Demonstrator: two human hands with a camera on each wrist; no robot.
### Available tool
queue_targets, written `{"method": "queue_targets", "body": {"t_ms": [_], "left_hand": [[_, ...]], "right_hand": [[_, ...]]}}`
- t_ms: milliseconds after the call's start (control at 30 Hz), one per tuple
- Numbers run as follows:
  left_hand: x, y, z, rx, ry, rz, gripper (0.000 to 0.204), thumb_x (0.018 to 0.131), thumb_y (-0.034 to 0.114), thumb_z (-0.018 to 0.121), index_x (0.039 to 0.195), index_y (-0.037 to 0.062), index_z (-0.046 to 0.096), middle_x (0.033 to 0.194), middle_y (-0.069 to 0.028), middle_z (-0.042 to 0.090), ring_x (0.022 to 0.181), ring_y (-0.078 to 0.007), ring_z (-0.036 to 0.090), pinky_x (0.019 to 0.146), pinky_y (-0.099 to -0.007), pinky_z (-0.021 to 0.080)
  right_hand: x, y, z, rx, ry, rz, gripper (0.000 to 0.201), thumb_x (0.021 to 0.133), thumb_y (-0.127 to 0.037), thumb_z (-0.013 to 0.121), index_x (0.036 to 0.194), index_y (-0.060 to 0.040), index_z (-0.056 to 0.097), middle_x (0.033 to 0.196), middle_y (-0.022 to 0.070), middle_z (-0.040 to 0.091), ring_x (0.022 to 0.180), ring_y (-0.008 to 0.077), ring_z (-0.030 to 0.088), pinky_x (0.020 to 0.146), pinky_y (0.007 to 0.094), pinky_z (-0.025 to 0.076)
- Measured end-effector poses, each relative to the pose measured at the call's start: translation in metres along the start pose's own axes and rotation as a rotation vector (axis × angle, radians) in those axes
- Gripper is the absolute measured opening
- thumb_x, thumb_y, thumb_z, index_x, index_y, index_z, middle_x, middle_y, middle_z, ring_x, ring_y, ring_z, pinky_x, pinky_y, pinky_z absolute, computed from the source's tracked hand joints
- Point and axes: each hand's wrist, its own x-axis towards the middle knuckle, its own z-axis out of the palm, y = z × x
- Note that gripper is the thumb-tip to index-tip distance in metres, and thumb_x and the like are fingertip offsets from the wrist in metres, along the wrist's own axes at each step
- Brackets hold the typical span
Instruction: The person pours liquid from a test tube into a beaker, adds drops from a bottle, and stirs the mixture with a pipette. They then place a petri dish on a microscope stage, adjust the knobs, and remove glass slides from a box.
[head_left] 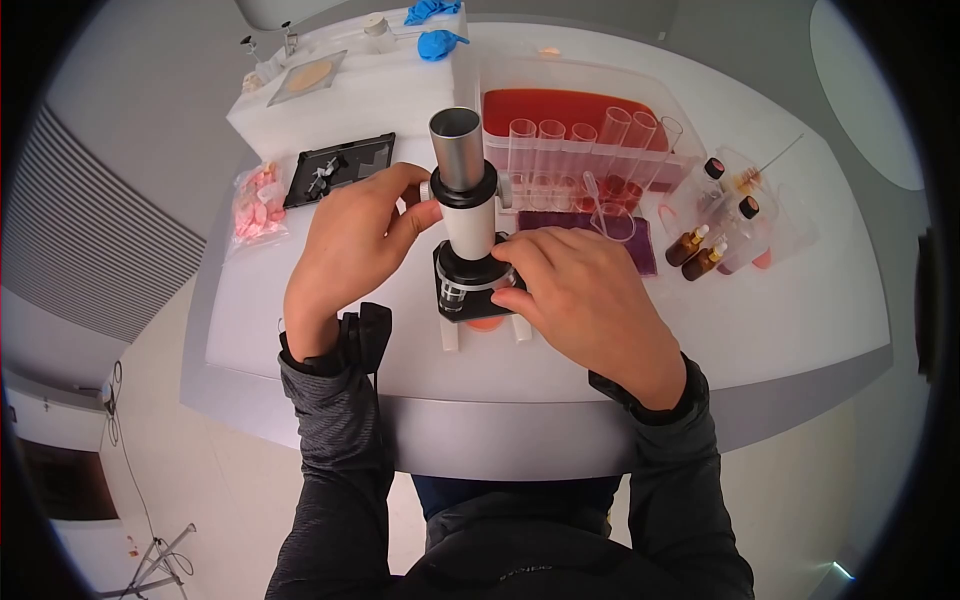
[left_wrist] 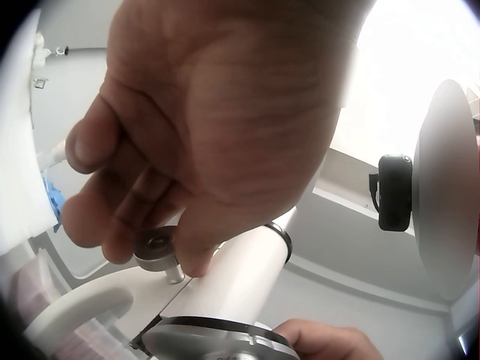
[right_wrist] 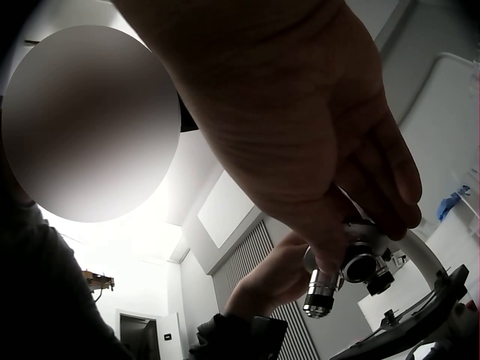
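Note:
A white and black microscope (head_left: pixel 468 228) with a silver top tube stands upright near the table's middle. At its left side is my left hand (head_left: pixel 355 240); in the left wrist view this hand (left_wrist: pixel 232 112) has thumb and fingers round a focus knob (left_wrist: pixel 156 257). My right hand (head_left: pixel 600 300) grips the rotating nosepiece (head_left: pixel 470 268) below the white tube. In the right wrist view the right hand (right_wrist: pixel 292 120) has its thumb by a silver objective (right_wrist: pixel 320 292), with the other fingertips on the nosepiece's far side, partly hidden.
Behind the microscope stand clear tubes (head_left: pixel 551 150) in a rack and a bin of red liquid (head_left: pixel 560 103). Bottles (head_left: pixel 688 246) stand to the right. A black tray (head_left: pixel 375 152), a bag of pink pieces (head_left: pixel 260 205) and a white foam box (head_left: pixel 330 115) lie left.

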Motion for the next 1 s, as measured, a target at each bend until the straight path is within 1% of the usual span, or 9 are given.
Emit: {"method": "queue_targets", "body": {"t_ms": [200, 300, 400, 500, 600, 700, 800, 900, 1000], "left_hand": [[0.001, -0.001, 0.003, -0.01, 0.018, 0.033, 0.028, 0.092, 0.024, 0.064, 0.106, 0.0004, 0.064, 0.08, -0.0147, 0.067, 0.072, -0.0346, 0.064, 0.064, -0.0398, 0.048], [0.001, -0.001, 0.003, -0.014, 0.014, 0.037, 0.027, 0.092, 0.022, 0.064, 0.107, -0.0003, 0.064, 0.081, -0.0156, 0.066, 0.073, -0.0352, 0.064, 0.065, -0.0403, 0.048], [0.001, 0.0, 0.003, -0.017, 0.011, 0.036, 0.027, 0.092, 0.022, 0.063, 0.107, -0.0006, 0.064, 0.082, -0.0162, 0.067, 0.073, -0.0356, 0.064, 0.065, -0.0407, 0.048], [0.001, 0.001, 0.002, -0.029, -0.002, 0.032, 0.026, 0.092, 0.021, 0.063, 0.107, -0.0005, 0.064, 0.082, -0.0164, 0.067, 0.074, -0.036, 0.064, 0.065, -0.0409, 0.048], [0.001, -0.001, 0.003, -0.03, -0.007, 0.041, 0.025, 0.092, 0.021, 0.063, 0.106, 0.0, 0.064, 0.082, -0.0165, 0.066, 0.073, -0.0363, 0.064, 0.065, -0.0413, 0.048], [0.002, -0.002, 0.002, -0.028, -0.009, 0.05, 0.024, 0.092, 0.021, 0.062, 0.105, 0.0006, 0.064, 0.082, -0.0164, 0.066, 0.073, -0.0364, 0.063, 0.065, -0.0416, 0.047], [0.002, -0.002, 0.002, -0.03, -0.01, 0.054, 0.024, 0.093, 0.022, 0.061, 0.104, 0.0011, 0.064, 0.082, -0.0163, 0.066, 0.073, -0.0363, 0.063, 0.064, -0.0415, 0.047], [0.002, -0.002, 0.002, -0.032, -0.012, 0.046, 0.024, 0.093, 0.023, 0.061, 0.104, 0.0014, 0.064, 0.081, -0.0161, 0.066, 0.073, -0.0361, 0.063, 0.064, -0.0414, 0.047], [0.001, 0.001, 0.002, -0.035, -0.016, 0.037, 0.024, 0.093, 0.023, 0.061, 0.104, 0.0016, 0.064, 0.08, -0.0156, 0.066, 0.072, -0.0358, 0.063, 0.064, -0.0414, 0.047]], "right_hand": [[0.001, 0.0, 0.001, 0.131, -0.016, 0.122, 0.037, 0.074, -0.019, 0.079, 0.099, -0.0061, 0.055, 0.081, 0.0083, 0.064, 0.076, 0.0253, 0.065, 0.066, 0.0364, 0.05], [0.004, 0.004, 0.006, 0.351, -0.079, 0.251, 0.041, 0.074, -0.018, 0.08, 0.102, -0.0069, 0.052, 0.083, 0.0096, 0.066, 0.076, 0.0266, 0.066, 0.067, 0.0377, 0.05], [0.006, 0.007, 0.009, 0.542, -0.174, 0.396, 0.043, 0.077, -0.018, 0.081, 0.104, -0.0073, 0.049, 0.09, 0.0078, 0.065, 0.081, 0.0237, 0.066, 0.071, 0.0354, 0.051], [0.008, 0.009, 0.01, 0.599, -0.249, 0.463, 0.044, 0.078, -0.016, 0.079, 0.106, -0.0071, 0.047, 0.094, 0.0079, 0.064, 0.082, 0.0223, 0.066, 0.073, 0.0347, 0.051], [0.006, 0.011, 0.012, 0.623, -0.249, 0.437, 0.041, 0.079, -0.012, 0.077, 0.105, -0.0067, 0.046, 0.097, 0.0082, 0.063, 0.082, 0.022, 0.065, 0.074, 0.0344, 0.051], [0.004, 0.012, 0.018, 0.616, -0.15, 0.351, 0.036, 0.081, -0.008, 0.072, 0.104, -0.0056, 0.045, 0.081, 0.0123, 0.064, 0.075, 0.0306, 0.066, 0.067, 0.0382, 0.049], [0.003, 0.016, 0.023, 0.605, -0.142, 0.345, 0.035, 0.081, -0.007, 0.072, 0.104, -0.0056, 0.046, 0.081, 0.0118, 0.063, 0.076, 0.031, 0.065, 0.066, 0.0393, 0.049], [0.004, 0.013, 0.026, 0.436, -0.014, 0.28, 0.034, 0.08, -0.006, 0.072, 0.103, -0.006, 0.048, 0.082, 0.0104, 0.065, 0.078, 0.0296, 0.066, 0.067, 0.04, 0.049], [0.006, 0.014, 0.028, 0.252, 0.03, 0.278, 0.033, 0.078, -0.005, 0.072, 0.102, -0.007, 0.05, 0.081, 0.0088, 0.066, 0.078, 0.028, 0.067, 0.067, 0.0394, 0.05]]}}
